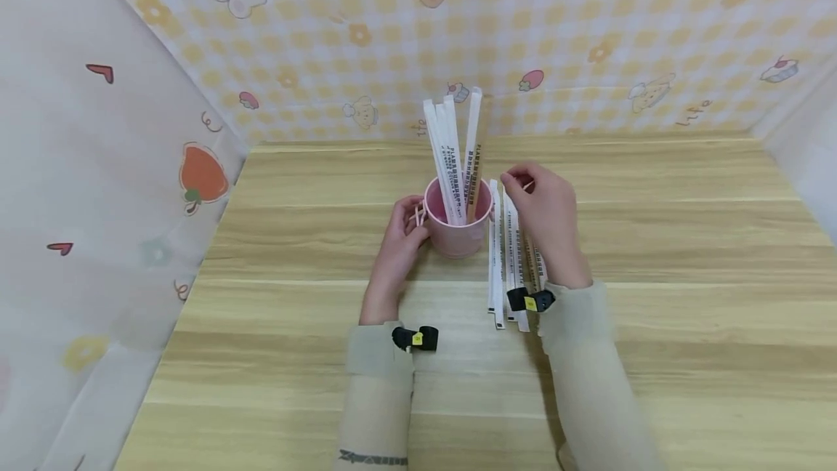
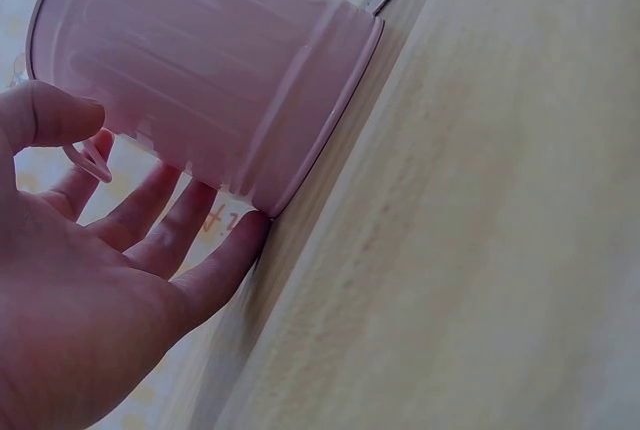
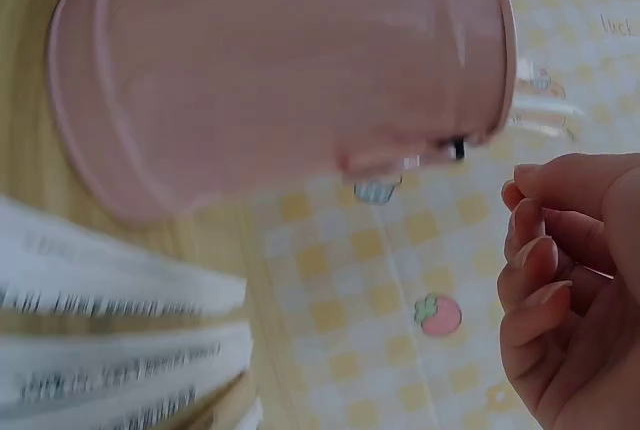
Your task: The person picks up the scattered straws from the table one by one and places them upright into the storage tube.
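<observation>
A small pink bucket [image 1: 458,238] stands upright, holding several paper-wrapped straws [image 1: 449,158] and a brownish one [image 1: 475,180]. My left hand [image 1: 397,242] holds the bucket's left side around its small handle; in the left wrist view the thumb lies near the rim and the fingers [image 2: 195,215] touch the wall. To the bucket's right, more wrapped straws [image 1: 497,260] lie side by side on the table. Above their far ends is my right hand [image 1: 546,213], fingers loosely bent. Seen from the right wrist, that hand [image 3: 575,270] has thumb and forefinger close together, with nothing visible between them.
The wood-grain table [image 1: 275,289] meets a yellow-checked cloth backdrop [image 1: 314,35] just behind the bucket. A white printed sheet [image 1: 78,151] borders the left side, and another pale panel [image 1: 804,144] stands at the right. My right forearm passes over part of the loose straws.
</observation>
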A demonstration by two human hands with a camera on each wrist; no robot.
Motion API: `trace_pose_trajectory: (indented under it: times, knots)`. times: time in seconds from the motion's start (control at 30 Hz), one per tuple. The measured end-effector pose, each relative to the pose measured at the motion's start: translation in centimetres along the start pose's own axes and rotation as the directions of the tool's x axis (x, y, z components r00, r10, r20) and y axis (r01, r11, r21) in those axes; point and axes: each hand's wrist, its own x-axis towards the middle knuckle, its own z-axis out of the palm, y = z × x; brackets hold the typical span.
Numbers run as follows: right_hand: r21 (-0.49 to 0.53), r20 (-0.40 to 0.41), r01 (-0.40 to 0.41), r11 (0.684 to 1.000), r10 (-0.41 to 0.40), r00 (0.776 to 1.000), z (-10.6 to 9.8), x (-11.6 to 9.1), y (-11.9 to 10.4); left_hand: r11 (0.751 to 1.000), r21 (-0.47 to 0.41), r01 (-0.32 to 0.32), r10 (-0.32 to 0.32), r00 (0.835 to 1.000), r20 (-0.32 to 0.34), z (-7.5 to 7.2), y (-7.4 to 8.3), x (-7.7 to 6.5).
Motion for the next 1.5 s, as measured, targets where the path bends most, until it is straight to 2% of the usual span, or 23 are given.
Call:
trace_pose_trajectory:
  times: [0.33, 0.47, 0.57, 0.67, 0.77, 0.9, 1.03, 1.17, 1.5]
  knots:
    - [-0.035, -0.045, -0.153, 0.988, 0.152, 0.987, -3.1, -1.6, 3.7, 1.0, 0.009, 0.009, -0.009, 1.0, 0.003, 0.2, -0.2, 0.1]
    - [-0.06, 0.034, -0.223, 0.973, 0.225, 0.974, -4.0, -2.1, 5.3, 1.0, -0.023, 0.014, -0.014, 1.0, 0.001, 0.2, 0.0, 0.0]
    - [-0.1, 0.112, -0.302, 0.948, 0.312, 0.943, -4.3, -2.4, 6.5, 0.999, -0.045, 0.027, -0.027, 1.0, 0.007, 0.2, 0.4, -0.2]
    - [-0.152, 0.172, -0.339, 0.928, 0.363, 0.916, -4.6, -2.5, 7.5, 0.998, -0.048, 0.039, -0.039, 0.999, 0.012, 0.4, 1.1, -0.6]
    - [-0.193, 0.241, -0.327, 0.925, 0.367, 0.898, -4.9, -2.5, 8.4, 0.998, -0.04, 0.039, -0.039, 0.999, 0.012, 0.5, 1.9, -1.0]
    - [-0.21, 0.34, -0.33, 0.92, 0.386, 0.858, -5.0, -2.6, 9.2, 0.999, -0.027, 0.038, -0.038, 0.999, 0.011, 0.6, 2.3, -1.3]
    - [-0.223, 0.379, -0.355, 0.908, 0.416, 0.827, -4.9, -2.7, 9.6, 0.999, -0.026, 0.031, -0.03, 0.999, 0.016, 0.6, 2.4, -1.2]
    - [-0.231, 0.389, -0.361, 0.903, 0.426, 0.816, -4.9, -2.8, 9.8, 1.0, -0.024, 0.019, -0.019, 1.0, 0.019, 0.6, 2.1, -1.0]
    - [-0.256, 0.368, -0.374, 0.891, 0.448, 0.815, -4.4, -2.9, 10.1, 0.999, -0.028, 0.026, -0.026, 1.0, 0.015, 0.6, 2.2, -1.1]
